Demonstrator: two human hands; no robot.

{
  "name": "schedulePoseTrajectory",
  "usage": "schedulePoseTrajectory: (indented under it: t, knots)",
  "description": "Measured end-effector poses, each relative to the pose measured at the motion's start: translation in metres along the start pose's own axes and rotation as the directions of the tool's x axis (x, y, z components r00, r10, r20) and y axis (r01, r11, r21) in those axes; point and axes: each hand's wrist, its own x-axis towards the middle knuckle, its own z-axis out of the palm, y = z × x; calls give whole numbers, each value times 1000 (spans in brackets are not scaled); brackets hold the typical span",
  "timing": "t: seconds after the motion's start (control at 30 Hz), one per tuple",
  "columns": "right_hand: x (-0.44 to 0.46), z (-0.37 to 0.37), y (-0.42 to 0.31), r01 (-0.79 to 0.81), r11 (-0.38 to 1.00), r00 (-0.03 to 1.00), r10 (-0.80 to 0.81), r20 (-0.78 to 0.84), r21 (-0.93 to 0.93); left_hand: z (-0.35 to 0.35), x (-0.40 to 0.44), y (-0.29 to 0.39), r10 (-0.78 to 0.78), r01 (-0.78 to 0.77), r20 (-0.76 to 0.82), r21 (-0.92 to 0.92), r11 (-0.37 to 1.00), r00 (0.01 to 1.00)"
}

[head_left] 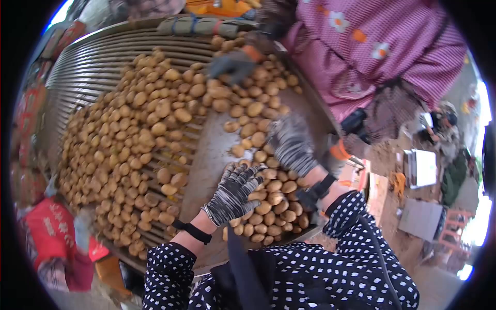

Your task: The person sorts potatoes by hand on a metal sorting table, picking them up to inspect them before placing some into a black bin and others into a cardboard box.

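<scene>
My left hand (235, 192), in a black-and-white striped glove, lies with fingers apart at the left edge of a heap of potatoes (279, 199) on the metal sheet. It touches several of them; no potato shows in its grasp. Further up, my right hand (294, 144) in a matching glove reaches over the potatoes' right side. Motion smears its fingers, so what they hold, if anything, is unclear. A band of potatoes (256, 108) runs on from there toward the far edge.
Potatoes (119, 155) cover much of the slatted rack (98, 62) on the left. A co-worker's grey-gloved hand (232, 66) is over the far potatoes. Close to my right wrist is the co-worker's other sleeve with an orange cuff (339, 151). A rolled cloth (204, 26) lines the far rim.
</scene>
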Motion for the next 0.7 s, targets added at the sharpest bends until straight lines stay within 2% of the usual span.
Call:
schedulePoseTrajectory:
  t: [0.03,0.07,0.1,0.13,0.17,0.2,0.23,0.3,0.37,0.4,0.47,0.53,0.57,0.63,0.7]
  knots:
    - [18,-12,6,74,995,983,-61,-172,66,-6,-16,-9,41,-50,-88,-100,994,995]
    - [40,-8,10,61,997,951,-46,-307,37,-21,-32,-10,-56,43,-212,-64,997,976]
    - [67,-4,11,-25,999,959,18,-281,-21,-31,-52,-22,-137,159,-298,51,986,945]
    - [84,0,10,-197,980,974,197,-115,12,-43,-72,-36,-194,270,-387,154,950,901]
    - [97,26,25,-252,962,952,266,-151,110,-56,-88,-43,-309,483,-454,341,806,836]
    - [92,26,17,-229,968,950,246,-194,105,-72,-106,-54,-445,631,-503,295,717,741]
    - [78,25,11,-217,972,942,234,-240,95,-65,-133,-74,-607,779,-494,317,540,622]
    - [36,35,4,-13,979,986,-21,-164,-203,-53,-163,-84,-748,830,-389,403,387,538]
    - [-5,31,-11,31,988,998,-39,-48,-152,-69,-137,-39,-840,818,-149,368,442,521]
    - [-19,23,-14,58,990,998,-60,-7,-129,-38,-154,-46,-694,726,-259,421,544,671]
    - [-39,22,-12,93,992,995,-88,54,-85,3,-142,-42,-654,708,-271,253,660,706]
    - [-59,16,-25,75,992,994,-66,88,-104,-30,-113,16,-629,568,75,357,742,774]
    - [-69,6,-36,70,994,986,-56,154,-88,-12,-118,17,-485,451,36,317,834,874]
    - [-93,5,-53,102,995,983,-98,158,-21,-20,-121,37,-308,273,105,257,927,946]
    - [-120,4,-61,138,989,984,-142,109,47,-37,-143,28,-283,291,-76,140,946,956]
